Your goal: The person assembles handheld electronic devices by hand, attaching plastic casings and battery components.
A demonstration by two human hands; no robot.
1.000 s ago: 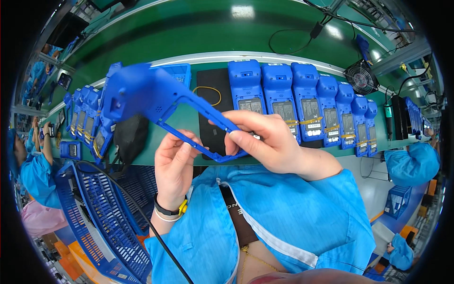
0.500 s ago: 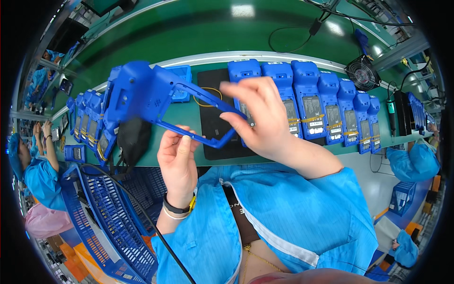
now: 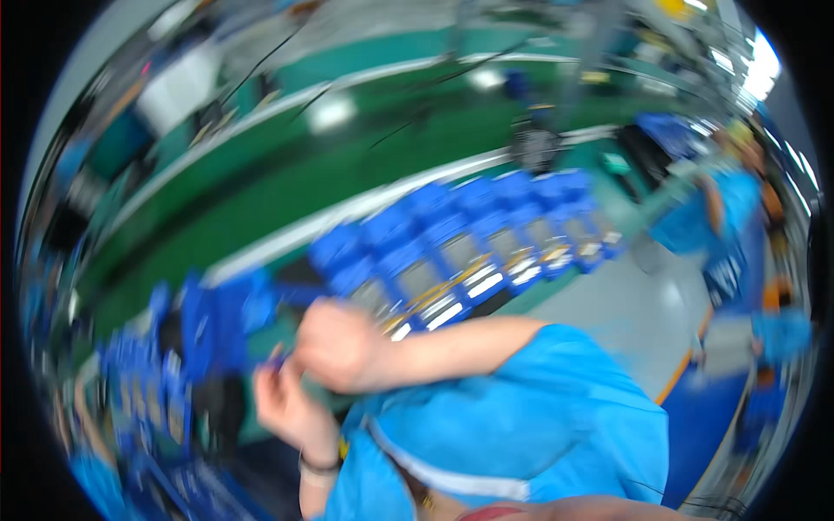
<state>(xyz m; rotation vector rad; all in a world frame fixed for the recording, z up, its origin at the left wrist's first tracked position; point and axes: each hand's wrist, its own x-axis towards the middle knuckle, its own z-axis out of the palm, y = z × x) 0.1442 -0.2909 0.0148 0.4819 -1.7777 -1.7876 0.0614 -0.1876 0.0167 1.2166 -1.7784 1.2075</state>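
Motion smears this moment strongly. A blue plastic device housing with an open frame (image 3: 213, 321) is held up at the left of my hands, its edges blurred. My left hand (image 3: 294, 406) is pinched closed at the housing's near edge. My right hand (image 3: 340, 347) lies just above and right of the left one, by the frame's end, its fingers too smeared and hidden to read. Right of my hands stands a row of several blue handheld devices (image 3: 452, 247), with grey labelled backs and yellow bands.
More blue devices (image 3: 143, 382) stand at the left, beside a black bag-like thing (image 3: 221, 408). A blue basket (image 3: 204, 486) shows at the lower left. A small fan (image 3: 536, 143) sits at the back. Another person in blue (image 3: 721, 208) is at the right.
The whole view has swung and tilted, with the device row now slanting up to the right. My hands have come closer together, and my right hand has moved left toward my left one.
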